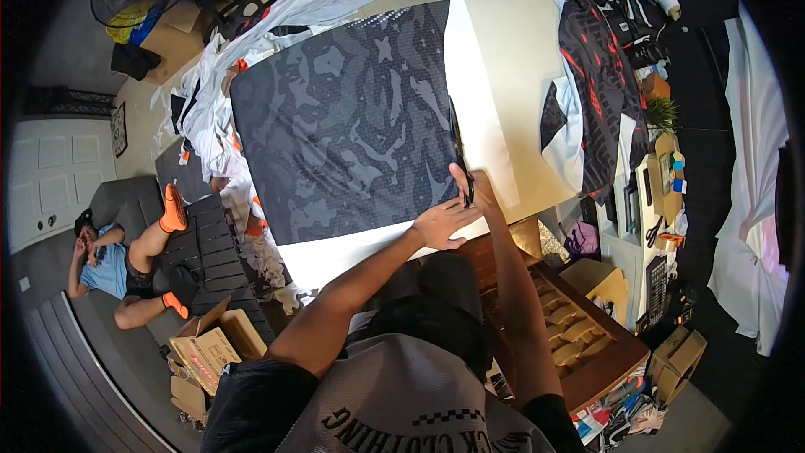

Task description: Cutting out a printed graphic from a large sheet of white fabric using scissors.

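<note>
A large dark grey camouflage-print fabric (344,117) with a white margin (482,109) lies across the cream tabletop (532,176). My right hand (480,189) is closed around the handles of black scissors (458,143). Their long blades point away from me, along the line where the dark print meets the right-hand white margin. Just left of and nearer than the scissors, my left hand (444,224) lies on the cloth's near edge, its fingers stretched toward the right hand. Parts of the handles are hidden by my fingers.
Black-and-red printed fabric (595,92) is heaped at the table's right end. White cloth scraps (222,130) pile along the left side. A wooden chair (579,340) stands close at my right. On a sofa at far left, a person (109,260) reclines; cardboard boxes (214,352) sit nearer.
</note>
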Motion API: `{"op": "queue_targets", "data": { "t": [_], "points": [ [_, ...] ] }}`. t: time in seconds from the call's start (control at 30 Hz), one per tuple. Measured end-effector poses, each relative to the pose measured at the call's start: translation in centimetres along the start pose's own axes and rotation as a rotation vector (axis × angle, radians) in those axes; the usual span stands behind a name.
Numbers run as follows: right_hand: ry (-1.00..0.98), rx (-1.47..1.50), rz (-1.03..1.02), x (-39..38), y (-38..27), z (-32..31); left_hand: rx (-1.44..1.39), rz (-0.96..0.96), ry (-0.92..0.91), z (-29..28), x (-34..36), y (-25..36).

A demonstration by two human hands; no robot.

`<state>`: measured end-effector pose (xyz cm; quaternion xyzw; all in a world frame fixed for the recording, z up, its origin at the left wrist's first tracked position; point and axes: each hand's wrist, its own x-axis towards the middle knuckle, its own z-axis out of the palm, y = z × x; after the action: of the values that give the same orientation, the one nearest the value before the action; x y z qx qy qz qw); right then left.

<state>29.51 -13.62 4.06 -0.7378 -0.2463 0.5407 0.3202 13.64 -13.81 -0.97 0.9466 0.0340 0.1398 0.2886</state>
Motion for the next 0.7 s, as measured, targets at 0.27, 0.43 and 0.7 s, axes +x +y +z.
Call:
{"op": "queue_targets", "data": {
  "t": [0.27,0.43,0.7],
  "points": [
    [0.005,-0.041,0.041,-0.2,-1.6,0.3,-0.007,-0.034,-0.064,0.0,0.0,0.1],
    [0.012,-0.08,0.023,-0.4,-2.0,0.1,0.013,-0.03,-0.065,-0.2,0.0,0.1],
    [-0.006,-0.06,-0.006,0.2,-2.0,0.2,-0.009,-0.019,-0.044,-0.8,0.2,0.2]
  ]
}}
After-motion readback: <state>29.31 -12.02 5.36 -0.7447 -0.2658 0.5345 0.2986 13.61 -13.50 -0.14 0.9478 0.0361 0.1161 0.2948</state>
